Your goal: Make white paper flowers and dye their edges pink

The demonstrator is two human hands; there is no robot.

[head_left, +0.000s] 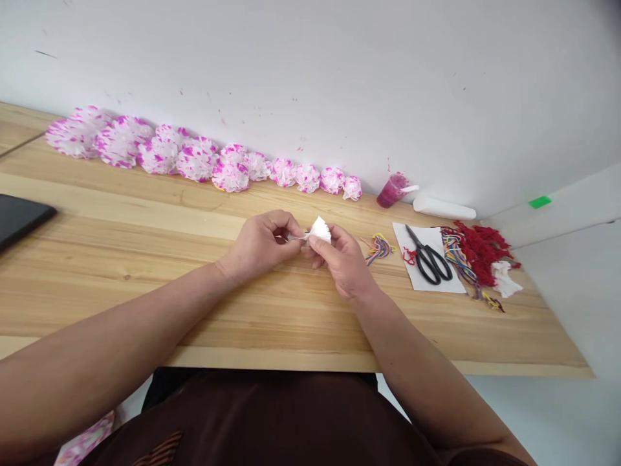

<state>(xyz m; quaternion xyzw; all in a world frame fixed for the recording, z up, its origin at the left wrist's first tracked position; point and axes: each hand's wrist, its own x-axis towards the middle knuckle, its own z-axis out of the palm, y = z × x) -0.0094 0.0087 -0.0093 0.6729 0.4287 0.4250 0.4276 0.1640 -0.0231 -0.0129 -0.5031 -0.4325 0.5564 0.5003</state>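
Note:
Between my hands, just above the table [291, 323], is a piece of pleated white paper [320, 230], fanned out at its right end and narrow at its left. My left hand [264, 243] pinches the narrow end between thumb and fingertips. My right hand [342, 259] grips the fanned part, thumb on top and fingers behind it. Whether a string is tied round the paper's middle is too small to make out. Right of my right hand lies a small bunch of coloured yarn strands [380, 247].
Pink-and-white paper flowers [196, 157] line the wall. A cup of magenta liquid [392, 191] stands by a white roll [444, 208]. Black scissors [429, 259] rest on white paper [412, 278], beside red yarn [482, 249] and crumpled white paper [506, 279]. A dark flat object [22, 220] is at left.

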